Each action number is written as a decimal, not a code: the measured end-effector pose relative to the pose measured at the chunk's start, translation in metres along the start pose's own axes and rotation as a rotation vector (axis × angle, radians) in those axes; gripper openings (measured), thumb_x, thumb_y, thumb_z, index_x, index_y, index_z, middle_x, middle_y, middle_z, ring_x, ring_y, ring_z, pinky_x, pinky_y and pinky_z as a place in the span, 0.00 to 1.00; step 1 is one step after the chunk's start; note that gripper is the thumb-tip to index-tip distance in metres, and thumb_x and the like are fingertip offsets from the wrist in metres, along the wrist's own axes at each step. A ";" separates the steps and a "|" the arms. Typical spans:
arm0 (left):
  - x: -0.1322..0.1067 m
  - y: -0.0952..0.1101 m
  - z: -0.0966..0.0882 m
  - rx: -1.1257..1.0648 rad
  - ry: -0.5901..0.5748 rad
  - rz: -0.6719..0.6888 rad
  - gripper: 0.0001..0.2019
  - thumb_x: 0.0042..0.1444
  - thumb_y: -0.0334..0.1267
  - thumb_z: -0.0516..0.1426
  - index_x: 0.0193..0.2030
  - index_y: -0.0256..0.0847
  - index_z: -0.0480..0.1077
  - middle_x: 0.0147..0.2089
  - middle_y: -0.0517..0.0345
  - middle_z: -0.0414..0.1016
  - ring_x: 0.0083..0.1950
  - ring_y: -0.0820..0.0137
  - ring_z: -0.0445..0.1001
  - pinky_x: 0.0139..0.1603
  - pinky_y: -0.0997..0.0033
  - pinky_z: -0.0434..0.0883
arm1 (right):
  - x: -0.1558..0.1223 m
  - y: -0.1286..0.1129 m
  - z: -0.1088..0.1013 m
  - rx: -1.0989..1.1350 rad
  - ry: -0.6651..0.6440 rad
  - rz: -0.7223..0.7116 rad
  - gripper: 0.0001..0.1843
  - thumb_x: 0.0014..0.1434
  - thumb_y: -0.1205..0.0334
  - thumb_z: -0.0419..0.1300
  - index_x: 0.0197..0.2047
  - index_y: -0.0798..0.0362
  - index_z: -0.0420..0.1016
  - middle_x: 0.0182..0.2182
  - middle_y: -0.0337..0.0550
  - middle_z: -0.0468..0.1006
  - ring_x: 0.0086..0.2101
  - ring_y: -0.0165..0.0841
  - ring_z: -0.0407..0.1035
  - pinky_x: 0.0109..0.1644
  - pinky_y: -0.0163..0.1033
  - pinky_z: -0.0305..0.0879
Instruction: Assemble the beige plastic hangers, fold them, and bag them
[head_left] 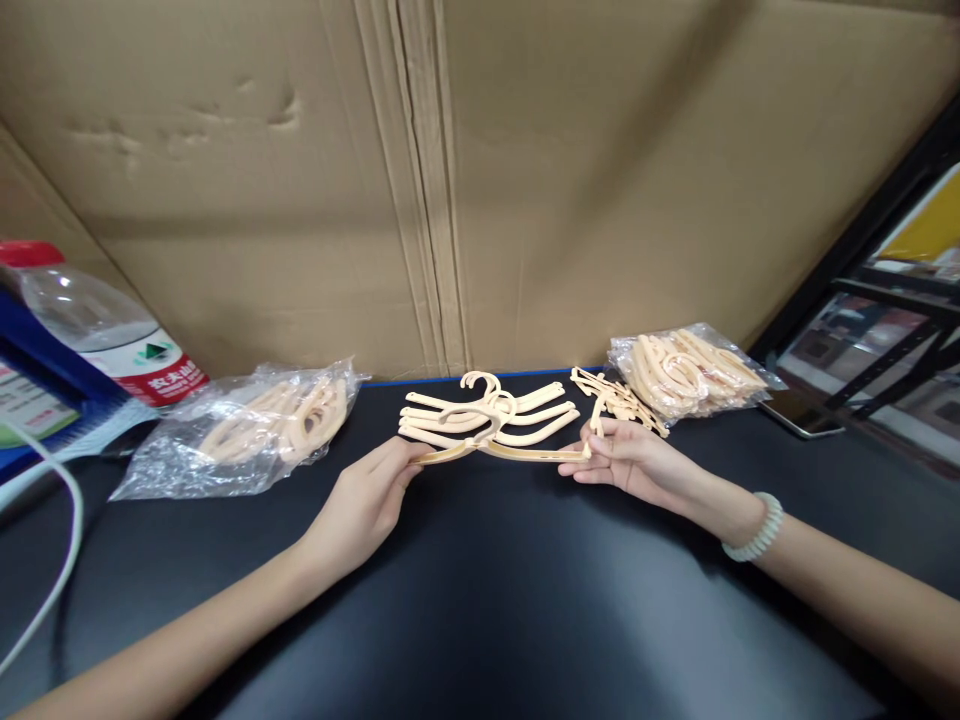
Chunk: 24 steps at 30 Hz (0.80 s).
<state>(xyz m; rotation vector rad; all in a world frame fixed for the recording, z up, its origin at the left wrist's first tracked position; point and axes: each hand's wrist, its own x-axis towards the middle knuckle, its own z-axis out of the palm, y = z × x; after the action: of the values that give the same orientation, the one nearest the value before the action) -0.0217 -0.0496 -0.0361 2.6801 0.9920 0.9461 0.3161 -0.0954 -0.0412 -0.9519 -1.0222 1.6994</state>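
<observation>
A beige plastic clothes hanger [517, 455] is stretched between my two hands, its hook upright in the middle. My left hand [367, 495] is closed on the hanger's left tip. With fingers closed, my right hand [630, 460] grips the right end, where a short beige strip [598, 415] stands up at the fingertips; whether it is joined to the hanger I cannot tell. Behind lie several more beige hangers [540, 432] in a stack, hooks pointing away from me. A pile of thin beige strips [619, 398] rests just beyond my right hand.
Clear plastic bags of beige parts lie on the black table [480, 610]: one bag [247, 425] at left, another bag [694, 375] at right. A red-capped bottle [112, 325], a brush [112, 425] and a white cable [71, 540] are at left. Cardboard [600, 180] walls the back.
</observation>
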 end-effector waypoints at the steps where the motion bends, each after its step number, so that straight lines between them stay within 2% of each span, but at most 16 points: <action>1: 0.000 0.000 0.000 0.000 0.001 0.003 0.10 0.67 0.34 0.46 0.47 0.41 0.67 0.38 0.56 0.72 0.37 0.69 0.73 0.40 0.72 0.71 | 0.000 0.000 0.000 -0.014 0.006 -0.004 0.13 0.57 0.57 0.67 0.34 0.53 0.67 0.37 0.45 0.80 0.42 0.40 0.77 0.49 0.43 0.74; 9: -0.001 0.000 0.001 -0.021 -0.005 0.019 0.09 0.67 0.32 0.46 0.47 0.41 0.66 0.38 0.56 0.71 0.37 0.70 0.72 0.40 0.72 0.70 | -0.004 0.001 0.012 -0.107 0.015 -0.151 0.14 0.55 0.56 0.68 0.33 0.53 0.68 0.37 0.44 0.81 0.38 0.37 0.78 0.50 0.46 0.73; 15: 0.000 0.002 0.000 -0.030 -0.016 0.008 0.10 0.66 0.32 0.45 0.47 0.41 0.67 0.36 0.57 0.71 0.35 0.70 0.72 0.38 0.73 0.70 | -0.004 0.001 0.017 -0.158 0.105 -0.216 0.16 0.52 0.53 0.70 0.31 0.52 0.68 0.30 0.40 0.80 0.32 0.37 0.79 0.40 0.43 0.77; 18: 0.000 0.004 0.000 -0.035 -0.023 0.023 0.11 0.66 0.30 0.46 0.48 0.40 0.67 0.35 0.58 0.71 0.35 0.71 0.72 0.38 0.75 0.69 | -0.002 0.003 0.015 -0.174 0.167 -0.240 0.17 0.51 0.53 0.70 0.31 0.52 0.68 0.28 0.38 0.78 0.29 0.35 0.78 0.38 0.42 0.77; 24: -0.004 0.001 0.002 -0.052 -0.046 -0.004 0.16 0.65 0.29 0.44 0.56 0.41 0.64 0.35 0.59 0.69 0.34 0.72 0.70 0.37 0.75 0.69 | -0.001 0.004 0.019 -0.135 0.215 -0.330 0.14 0.51 0.54 0.70 0.34 0.52 0.71 0.30 0.39 0.79 0.32 0.36 0.78 0.40 0.41 0.76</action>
<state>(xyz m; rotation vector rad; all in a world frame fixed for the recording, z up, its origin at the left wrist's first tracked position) -0.0224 -0.0526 -0.0391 2.6439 0.9494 0.8933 0.2985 -0.1015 -0.0376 -0.9684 -1.0915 1.2424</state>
